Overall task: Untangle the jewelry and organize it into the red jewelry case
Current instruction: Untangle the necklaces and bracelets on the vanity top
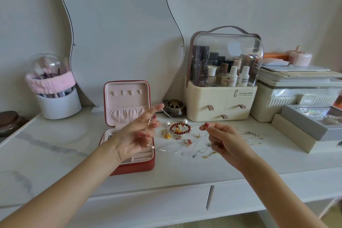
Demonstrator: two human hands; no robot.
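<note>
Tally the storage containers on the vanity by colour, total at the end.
Red: 1, jewelry case
Cream: 2, cosmetics organizer, drawer box
White: 1, brush holder
Grey: 1, tray box
Total: 5

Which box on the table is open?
The red jewelry case, beside the left hand: its lid stands up, showing pink lining. The cream cosmetics box has its drawers shut.
</note>
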